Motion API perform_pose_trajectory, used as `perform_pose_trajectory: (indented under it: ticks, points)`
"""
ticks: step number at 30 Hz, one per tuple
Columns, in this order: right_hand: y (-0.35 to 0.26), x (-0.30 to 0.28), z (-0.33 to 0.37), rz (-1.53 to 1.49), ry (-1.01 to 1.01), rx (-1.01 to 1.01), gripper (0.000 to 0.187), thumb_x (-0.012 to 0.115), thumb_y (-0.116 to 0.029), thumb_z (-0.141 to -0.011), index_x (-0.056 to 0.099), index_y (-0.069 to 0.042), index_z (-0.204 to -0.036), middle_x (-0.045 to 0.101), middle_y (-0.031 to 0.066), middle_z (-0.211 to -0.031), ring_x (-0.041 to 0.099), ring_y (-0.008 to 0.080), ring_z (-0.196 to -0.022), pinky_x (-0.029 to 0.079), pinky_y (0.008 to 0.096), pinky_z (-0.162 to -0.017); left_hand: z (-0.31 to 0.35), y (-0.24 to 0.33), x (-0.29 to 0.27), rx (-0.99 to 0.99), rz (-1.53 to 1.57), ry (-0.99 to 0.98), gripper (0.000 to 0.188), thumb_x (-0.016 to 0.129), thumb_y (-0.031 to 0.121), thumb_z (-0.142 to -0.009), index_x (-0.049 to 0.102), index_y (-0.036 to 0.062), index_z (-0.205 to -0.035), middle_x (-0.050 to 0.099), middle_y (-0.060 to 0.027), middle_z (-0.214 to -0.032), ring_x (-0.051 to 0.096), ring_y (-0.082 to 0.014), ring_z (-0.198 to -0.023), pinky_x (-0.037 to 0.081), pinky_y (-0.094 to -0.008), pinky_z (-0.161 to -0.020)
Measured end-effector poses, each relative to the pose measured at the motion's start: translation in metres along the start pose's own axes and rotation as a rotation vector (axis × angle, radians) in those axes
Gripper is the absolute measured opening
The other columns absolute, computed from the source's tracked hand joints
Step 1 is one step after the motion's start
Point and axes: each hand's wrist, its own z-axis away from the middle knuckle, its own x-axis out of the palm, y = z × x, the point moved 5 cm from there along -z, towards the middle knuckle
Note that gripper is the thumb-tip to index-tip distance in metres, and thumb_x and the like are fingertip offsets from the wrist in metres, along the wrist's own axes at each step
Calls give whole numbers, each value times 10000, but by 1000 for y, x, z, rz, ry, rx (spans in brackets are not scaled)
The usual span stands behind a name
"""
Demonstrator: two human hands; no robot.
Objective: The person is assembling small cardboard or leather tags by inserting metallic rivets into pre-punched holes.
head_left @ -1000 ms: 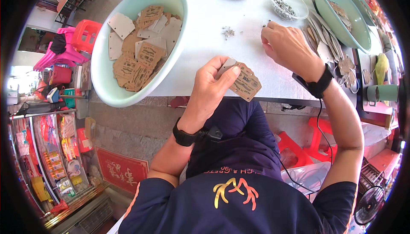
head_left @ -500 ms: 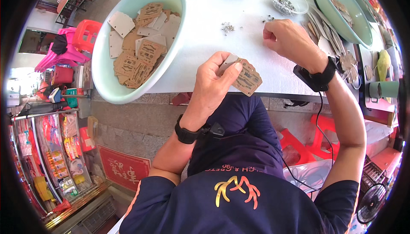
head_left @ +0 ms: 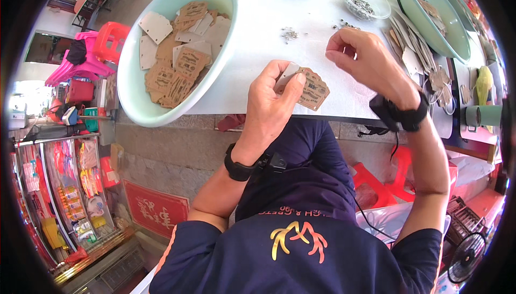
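The tags (head_left: 314, 91) are clamped in your left grip (head_left: 266, 94), by the near edge of the counter (head_left: 263, 23). Your right grip (head_left: 371, 63) hangs near metal bits (head_left: 340, 25); I cannot tell whether it is together. A basin (head_left: 228, 41) stands to your left.

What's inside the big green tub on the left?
The tub holds a loose pile of brown and white cards, some printed. The upper ones hide whatever lies beneath them.

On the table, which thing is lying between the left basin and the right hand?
The head view shows a small scatter of silvery pieces there.
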Motion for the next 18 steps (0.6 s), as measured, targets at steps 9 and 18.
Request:
perform_pose_trajectory:
  ticks: [9,18]
  points:
    - [-34,28,31,-274,203,50,73,660,-58,-871,621,-6,-904,584,54,-777,560,124,-597,448,264,-552,-2,9,8,130,-136,14,159,578,90,-950,547,-50,-1018,635,-80,-859,584,-75,-766,498,-249,-642]
    - [-37,28,35,-218,267,-29,78,669,-38,-864,631,-1,-921,609,64,-837,578,131,-611,465,257,-563,0,10,10,133,-181,-9,151,549,76,-969,546,-30,-1076,620,-50,-949,596,-68,-846,512,-238,-736]
